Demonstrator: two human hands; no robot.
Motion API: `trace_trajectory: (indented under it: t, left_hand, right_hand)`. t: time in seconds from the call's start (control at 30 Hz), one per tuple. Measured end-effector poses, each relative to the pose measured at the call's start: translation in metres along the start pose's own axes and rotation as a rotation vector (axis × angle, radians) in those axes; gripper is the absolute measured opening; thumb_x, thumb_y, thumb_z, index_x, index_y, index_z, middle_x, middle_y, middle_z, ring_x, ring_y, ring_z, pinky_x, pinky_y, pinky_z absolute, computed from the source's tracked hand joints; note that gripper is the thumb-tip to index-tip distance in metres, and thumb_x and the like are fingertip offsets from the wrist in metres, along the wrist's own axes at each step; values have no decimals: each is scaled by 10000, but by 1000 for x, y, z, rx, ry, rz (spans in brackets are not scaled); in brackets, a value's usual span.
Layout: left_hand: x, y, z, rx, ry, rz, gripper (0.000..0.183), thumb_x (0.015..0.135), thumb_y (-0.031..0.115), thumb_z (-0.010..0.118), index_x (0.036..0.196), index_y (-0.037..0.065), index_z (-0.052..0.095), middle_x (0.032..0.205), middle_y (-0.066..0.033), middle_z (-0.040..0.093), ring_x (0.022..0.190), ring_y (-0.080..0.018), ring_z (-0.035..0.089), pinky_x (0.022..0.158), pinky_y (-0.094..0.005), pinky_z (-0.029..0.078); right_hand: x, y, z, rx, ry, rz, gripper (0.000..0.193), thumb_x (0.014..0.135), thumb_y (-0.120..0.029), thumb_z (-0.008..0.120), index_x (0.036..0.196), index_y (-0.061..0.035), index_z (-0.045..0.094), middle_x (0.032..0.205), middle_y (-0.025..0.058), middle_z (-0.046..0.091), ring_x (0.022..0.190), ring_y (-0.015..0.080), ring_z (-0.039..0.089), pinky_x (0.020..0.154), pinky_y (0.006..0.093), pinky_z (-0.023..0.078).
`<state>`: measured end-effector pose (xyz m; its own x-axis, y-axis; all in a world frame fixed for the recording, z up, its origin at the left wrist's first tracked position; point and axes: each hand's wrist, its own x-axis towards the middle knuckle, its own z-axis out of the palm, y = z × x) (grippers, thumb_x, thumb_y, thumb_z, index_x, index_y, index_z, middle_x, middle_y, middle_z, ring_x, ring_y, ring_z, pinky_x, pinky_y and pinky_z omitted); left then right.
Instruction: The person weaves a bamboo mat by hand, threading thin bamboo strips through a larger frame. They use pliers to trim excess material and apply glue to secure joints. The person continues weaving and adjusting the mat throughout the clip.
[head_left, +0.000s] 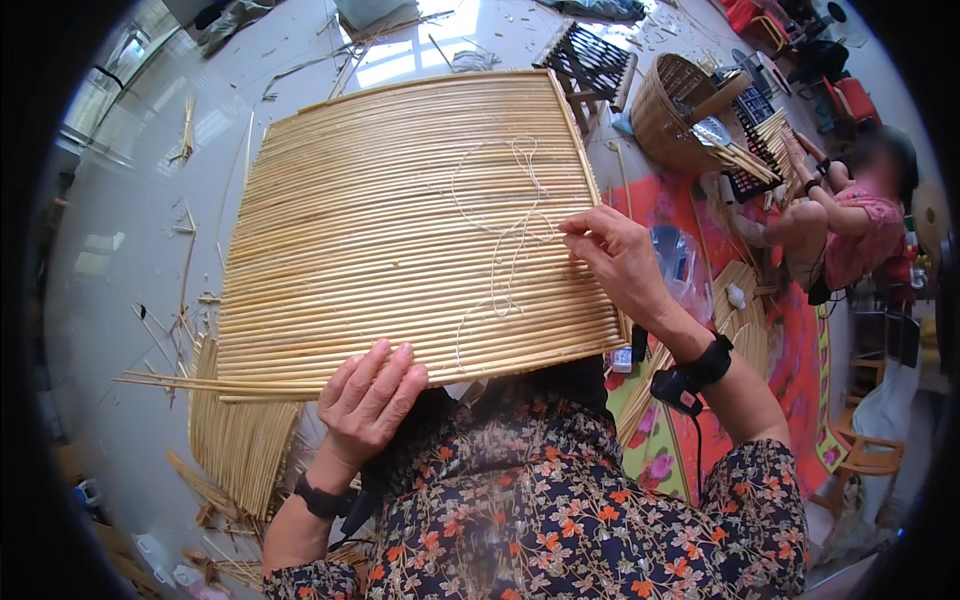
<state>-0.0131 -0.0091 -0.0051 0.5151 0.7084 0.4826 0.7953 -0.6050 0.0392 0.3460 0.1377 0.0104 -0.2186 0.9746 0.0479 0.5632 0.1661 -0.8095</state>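
Reed mat (400,220) lies across the person's lap, tilted up and away, most of it beyond both hands. Left hand (368,398) rests flat on the mat's near edge, fingers spread and loose, pressing down, gripping nothing. Right hand (615,258) sits at the mat's right edge, fingers pinched on a thin white string (505,240); the string loops loosely over the mat just left of that hand and trails down toward the near edge.

Loose reeds (240,440) lie bundled on the floor under the mat, just left of the left hand, with more scraps scattered further left. Black bands on both wrists.

Past the right hand, well apart: a woven basket (675,110) holding sticks, and a dark slatted frame (590,62) beside it. A second person (850,220) sits to the far right on a red patterned floor cloth (800,350), their own hands busy with reeds near the basket.
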Motion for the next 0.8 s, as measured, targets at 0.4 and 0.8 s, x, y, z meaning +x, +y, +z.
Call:
trace_trajectory:
  t: [0.4,0.8]
  left_hand:
    - [-2,2,2,3,26,-19,246,971,209,806,1215,231,825,1274,-4,813,1244,-227,744,1086,-368,525]
    - [-1,3,2,-26,24,-33,246,989,203,769,1228,221,823,1289,-7,810,1259,-221,738,1088,-364,520]
  right_hand:
    - [75,19,-2,73,-69,197,124,1027,-29,723,1117,55,740,1005,78,737,814,126,715,708,279,601]
    - [93,41,-4,-374,-275,-206,109,969,-83,743,1005,6,692,950,130,681,880,232,703,779,394,559]
